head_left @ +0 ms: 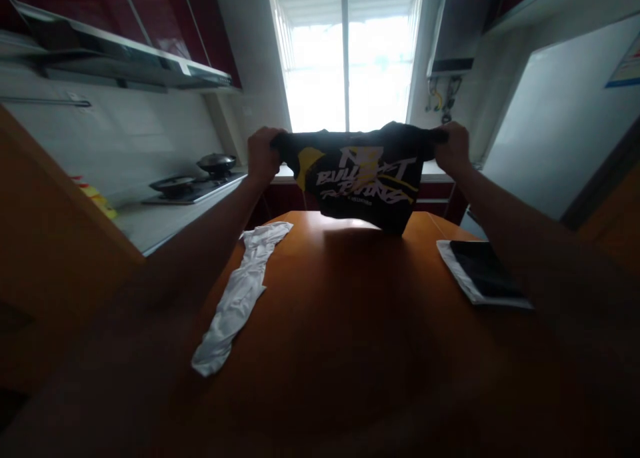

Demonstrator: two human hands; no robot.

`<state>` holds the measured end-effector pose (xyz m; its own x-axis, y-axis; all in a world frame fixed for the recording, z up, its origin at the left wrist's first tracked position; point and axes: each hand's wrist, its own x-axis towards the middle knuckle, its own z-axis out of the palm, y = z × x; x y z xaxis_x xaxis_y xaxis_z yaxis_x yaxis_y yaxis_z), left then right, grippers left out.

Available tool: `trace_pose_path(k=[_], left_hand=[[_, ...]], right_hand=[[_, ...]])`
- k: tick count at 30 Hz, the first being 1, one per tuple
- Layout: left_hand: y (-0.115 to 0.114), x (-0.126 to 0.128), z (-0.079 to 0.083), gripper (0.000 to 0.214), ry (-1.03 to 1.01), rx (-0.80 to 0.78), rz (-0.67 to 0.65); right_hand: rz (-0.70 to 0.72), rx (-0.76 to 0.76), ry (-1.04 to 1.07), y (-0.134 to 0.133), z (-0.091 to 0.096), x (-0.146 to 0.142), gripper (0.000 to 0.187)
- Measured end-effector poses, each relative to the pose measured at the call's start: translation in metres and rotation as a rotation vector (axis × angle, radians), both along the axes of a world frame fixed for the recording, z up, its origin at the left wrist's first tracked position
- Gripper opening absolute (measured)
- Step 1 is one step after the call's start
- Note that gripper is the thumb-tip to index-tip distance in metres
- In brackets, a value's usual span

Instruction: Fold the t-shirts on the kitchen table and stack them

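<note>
A black T-shirt (363,178) with white and yellow lettering hangs stretched between both my hands, above the far edge of an orange-brown wooden table (350,325). My left hand (263,155) grips its left top corner in a closed fist. My right hand (453,148) grips the right top corner the same way. The shirt's lower edge hangs just above the tabletop.
A crumpled white garment (240,295) lies on the table's left part. A folded stack, dark cloth on white (483,271), lies at the right. A counter with a gas stove and pans (193,185) runs along the left; a bright window (345,65) is ahead.
</note>
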<state>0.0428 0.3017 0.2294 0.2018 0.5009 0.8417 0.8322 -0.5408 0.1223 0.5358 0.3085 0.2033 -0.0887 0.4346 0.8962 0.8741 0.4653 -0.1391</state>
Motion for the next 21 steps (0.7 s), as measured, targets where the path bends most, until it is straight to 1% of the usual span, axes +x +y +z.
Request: trace_pose_path(k=[1,2,3,4,6,8,9,11,13,14,15,16,17,19,21], left_hand=[[-0.006,-0.005,-0.007,0.035,0.028,0.012,-0.021],[-0.013,-0.011,-0.018,0.037,0.064,0.016,-0.046],[-0.021,-0.017,-0.033,0.039,0.103,0.014,-0.072],[-0.029,-0.023,-0.052,0.041,0.159,0.0,-0.106],[-0.047,-0.036,-0.099,0.04,0.26,-0.072,-0.165],[-0.068,-0.047,-0.151,0.044,0.387,-0.223,-0.251],[-0.08,-0.051,-0.178,0.046,0.448,-0.302,-0.297],[-0.104,-0.056,-0.229,0.055,0.49,-0.422,-0.309],[-0.128,-0.058,-0.273,0.072,0.51,-0.523,-0.281],[-0.138,-0.058,-0.29,0.078,0.514,-0.561,-0.259],[-0.147,-0.058,-0.304,0.082,0.499,-0.576,-0.229],[-0.155,-0.058,-0.314,0.083,0.471,-0.578,-0.2],[-0.162,-0.058,-0.321,0.084,0.433,-0.569,-0.176],[-0.173,-0.06,-0.324,0.082,0.345,-0.533,-0.161],[-0.18,-0.063,-0.317,0.075,0.268,-0.489,-0.187]], right_hand=[[0.009,0.02,0.029,-0.004,-0.006,0.0,0.029],[0.021,0.017,0.063,-0.011,-0.016,-0.001,0.024],[0.046,-0.01,0.084,-0.019,-0.03,-0.003,0.022],[0.093,-0.055,0.073,-0.028,-0.048,-0.005,0.023],[0.218,-0.211,0.007,-0.051,-0.091,-0.01,0.024],[0.278,-0.349,-0.066,-0.077,-0.141,-0.013,0.026],[0.279,-0.429,-0.124,-0.09,-0.166,-0.015,0.03],[0.25,-0.611,-0.234,-0.115,-0.213,-0.016,0.036],[0.237,-0.73,-0.308,-0.137,-0.249,-0.017,0.043],[0.237,-0.756,-0.321,-0.147,-0.262,-0.017,0.044],[0.237,-0.774,-0.33,-0.156,-0.271,-0.016,0.046],[0.234,-0.784,-0.332,-0.164,-0.278,-0.014,0.047],[0.225,-0.787,-0.329,-0.171,-0.282,-0.012,0.047],[0.192,-0.779,-0.326,-0.184,-0.283,-0.007,0.048],[0.152,-0.768,-0.325,-0.195,-0.281,0.0,0.046]])
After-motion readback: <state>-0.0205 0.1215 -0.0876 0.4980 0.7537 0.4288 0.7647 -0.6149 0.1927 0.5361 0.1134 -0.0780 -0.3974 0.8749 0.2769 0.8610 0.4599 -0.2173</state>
